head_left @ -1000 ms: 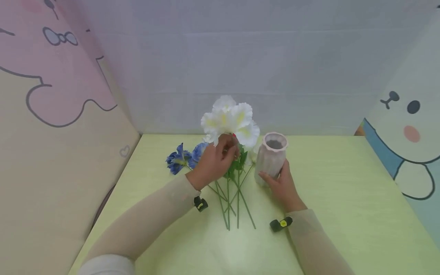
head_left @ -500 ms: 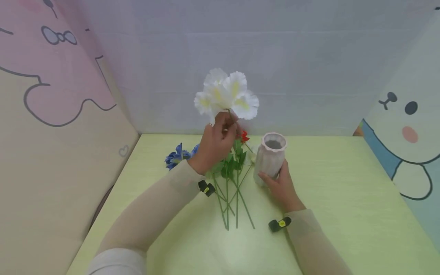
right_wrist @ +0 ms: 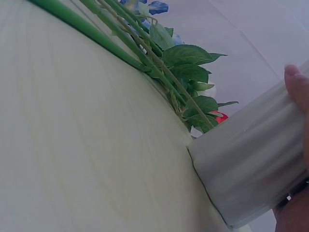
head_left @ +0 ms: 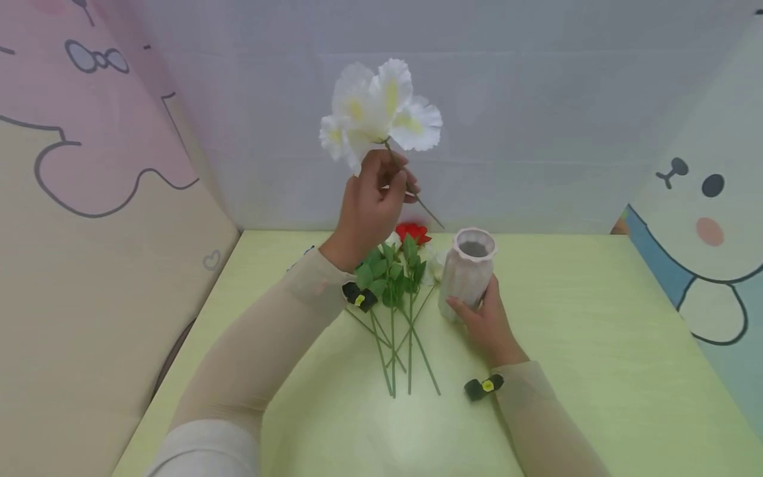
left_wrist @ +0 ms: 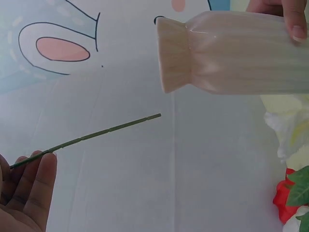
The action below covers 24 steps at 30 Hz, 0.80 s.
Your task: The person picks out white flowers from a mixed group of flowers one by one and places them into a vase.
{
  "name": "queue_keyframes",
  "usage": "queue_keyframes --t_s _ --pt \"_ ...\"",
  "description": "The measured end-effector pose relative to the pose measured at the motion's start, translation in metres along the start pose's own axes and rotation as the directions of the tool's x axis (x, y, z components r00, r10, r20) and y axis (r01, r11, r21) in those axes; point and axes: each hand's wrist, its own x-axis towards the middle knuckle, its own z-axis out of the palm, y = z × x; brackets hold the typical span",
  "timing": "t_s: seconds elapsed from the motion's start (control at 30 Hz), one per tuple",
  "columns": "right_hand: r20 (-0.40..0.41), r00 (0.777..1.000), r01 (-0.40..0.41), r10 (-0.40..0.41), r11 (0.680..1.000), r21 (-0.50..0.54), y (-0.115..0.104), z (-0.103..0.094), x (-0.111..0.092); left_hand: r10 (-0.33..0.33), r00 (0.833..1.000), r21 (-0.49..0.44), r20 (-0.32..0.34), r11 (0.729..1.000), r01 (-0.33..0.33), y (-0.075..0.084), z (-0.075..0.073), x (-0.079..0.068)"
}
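Note:
My left hand (head_left: 374, 205) pinches the thin green stem of a white artificial iris (head_left: 381, 109) with yellow markings, raised above the table. The bare stem end points down and right, toward the mouth of a pale pink ribbed vase (head_left: 467, 275) but apart from it. In the left wrist view the stem (left_wrist: 111, 129) sticks out past the fingertips, and the vase (left_wrist: 241, 53) is beyond it. My right hand (head_left: 489, 324) grips the lower side of the vase, which stands upright on the table. The right wrist view shows the vase base (right_wrist: 231, 193) at the table surface.
Left of the vase lie several artificial flowers, with a red bloom (head_left: 412, 233), green leaves (head_left: 393, 275) and crossing stems (head_left: 410, 358). A blue bloom (right_wrist: 158, 7) shows in the right wrist view. The pale yellow-green table (head_left: 596, 344) meets a plain back wall (head_left: 536, 132).
My left hand has lifted the white iris up from over the other flowers, baring its stem end and the red bloom below. The right hand and the vase have stayed in place.

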Motion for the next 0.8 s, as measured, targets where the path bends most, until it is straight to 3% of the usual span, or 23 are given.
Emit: queue_keyframes --t_s 0.2,0.4,0.8 --pt "0.003 1.000 -0.003 0.003 1.000 0.007 0.000 0.000 0.001 0.010 1.000 -0.057 -0.017 0.998 -0.011 0.002 0.006 0.005" --pt "-0.003 1.000 0.010 -0.010 1.000 0.008 -0.001 0.001 0.001 -0.103 0.995 -0.185 0.000 0.977 0.102 0.002 0.014 0.008" --pt "0.001 0.999 0.037 -0.037 0.999 0.018 -0.002 0.003 0.000 -0.186 0.979 -0.157 0.077 0.968 0.197 -0.006 0.036 0.009"
